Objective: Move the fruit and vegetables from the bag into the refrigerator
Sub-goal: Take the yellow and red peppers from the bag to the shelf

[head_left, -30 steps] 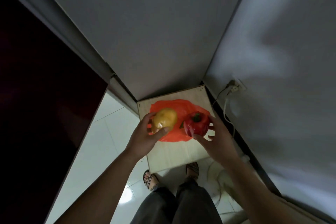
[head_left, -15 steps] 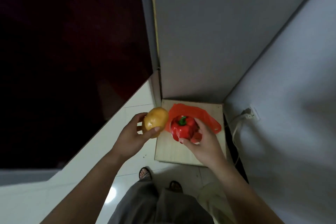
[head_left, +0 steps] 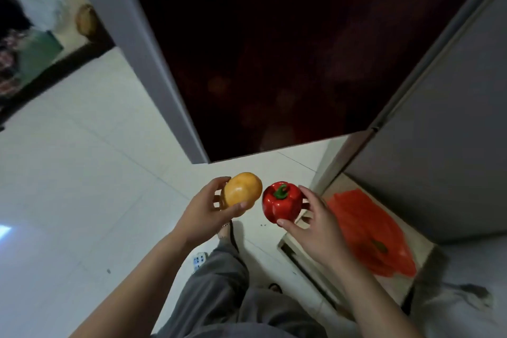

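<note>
Fingers still gripping potato (head_left: 242,190) and red pepper (head_left: 282,202), bag (head_left: 367,230) now rightward.

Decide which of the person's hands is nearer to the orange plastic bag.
Right. The right hand, holding the red pepper, is beside the orange bag; the left hand, holding the potato, is farther away.

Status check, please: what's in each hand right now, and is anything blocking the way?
Left hand holds yellow fruit. Right hand holds red pepper. Orange bag lies on wooden board. Nothing between the hands and the dark door.
</note>
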